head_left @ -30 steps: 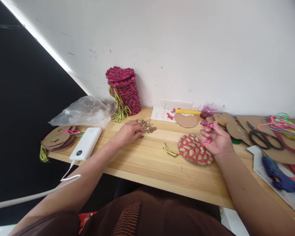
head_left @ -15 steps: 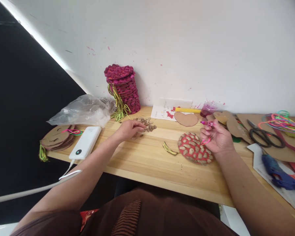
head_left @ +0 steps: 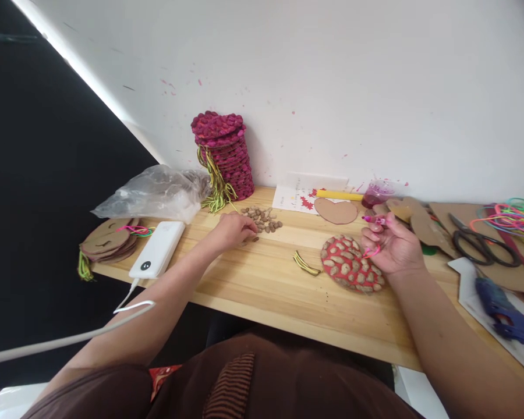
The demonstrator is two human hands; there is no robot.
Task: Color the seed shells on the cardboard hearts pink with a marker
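Observation:
My left hand [head_left: 236,231] is low over the table with its fingers pinched together, at the near edge of a loose heap of small peanuts [head_left: 268,221]. Whatever is between those fingertips is hidden. My right hand [head_left: 395,243] is raised and closed around a slim thing with a pink tip [head_left: 372,220], perhaps a paintbrush or marker. Just left of that hand lies a round red piece covered in peanuts [head_left: 347,265]. A pink cord loop [head_left: 371,252] shows between it and my palm. A short bundle of yellow-and-black yarn [head_left: 306,263] lies beside the red piece.
Against the wall stand a magenta stack [head_left: 225,154] with a yarn tassel and a cup of pink paint [head_left: 378,195]. Scissors [head_left: 484,247], a blue glue gun [head_left: 504,308] and cardboard are at right. A white power bank [head_left: 157,250], cardboard discs [head_left: 109,241] and plastic bag [head_left: 157,192] are left.
My left hand has drawn back slightly toward me from the peanut heap, uncovering more of it. My right hand keeps its hold. The whole view has shifted a little.

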